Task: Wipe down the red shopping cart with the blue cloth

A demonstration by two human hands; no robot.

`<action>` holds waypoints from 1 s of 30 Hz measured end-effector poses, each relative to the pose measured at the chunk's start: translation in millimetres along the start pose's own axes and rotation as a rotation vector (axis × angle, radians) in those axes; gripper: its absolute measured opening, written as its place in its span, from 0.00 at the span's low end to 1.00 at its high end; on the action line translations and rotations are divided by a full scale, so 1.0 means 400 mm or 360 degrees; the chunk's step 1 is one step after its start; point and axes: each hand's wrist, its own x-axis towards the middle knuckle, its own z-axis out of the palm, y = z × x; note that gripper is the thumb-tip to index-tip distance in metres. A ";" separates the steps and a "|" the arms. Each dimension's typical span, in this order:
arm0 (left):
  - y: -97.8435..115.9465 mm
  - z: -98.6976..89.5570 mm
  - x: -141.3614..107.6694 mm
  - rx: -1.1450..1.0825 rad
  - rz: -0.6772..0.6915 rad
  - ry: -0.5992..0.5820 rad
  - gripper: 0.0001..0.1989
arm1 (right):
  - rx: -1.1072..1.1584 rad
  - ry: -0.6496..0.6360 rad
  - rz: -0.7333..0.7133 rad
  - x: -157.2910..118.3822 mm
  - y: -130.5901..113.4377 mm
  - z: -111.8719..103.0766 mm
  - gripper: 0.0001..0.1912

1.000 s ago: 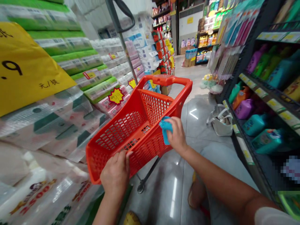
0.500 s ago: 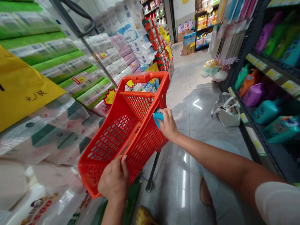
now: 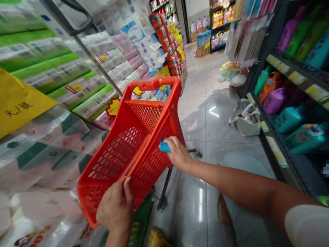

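A red plastic shopping cart (image 3: 144,164) stands before me, its mesh basket tilted in my view and its handle at the far end. My left hand (image 3: 117,202) grips the basket's near rim, thumb on top and fingers curled over the edge. Against the outer side wall of the cart, my right hand (image 3: 178,154) presses a bunched blue cloth (image 3: 164,145). The fingers are closed on this cloth, and part of it is hidden under them. Below the basket shows a grey leg with a wheel (image 3: 161,204).
Stacked packs of tissue (image 3: 84,92) line the left side, with a yellow price sign (image 3: 23,103) in front. On the right, a shelf holds detergent bottles (image 3: 288,120). A white bag (image 3: 246,120) sits on the floor beside it. The tiled aisle (image 3: 195,99) runs ahead.
My right hand has moved the blue cloth down the cart's side, away from the upper rim. The left hand stays on the rim. The whole view has shifted slightly.
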 end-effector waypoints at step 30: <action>-0.015 -0.010 -0.003 -0.0065 -0.0049 -0.0071 0.18 | 0.0199 0.0846 0.0538 0.024 0.123 0.057 0.20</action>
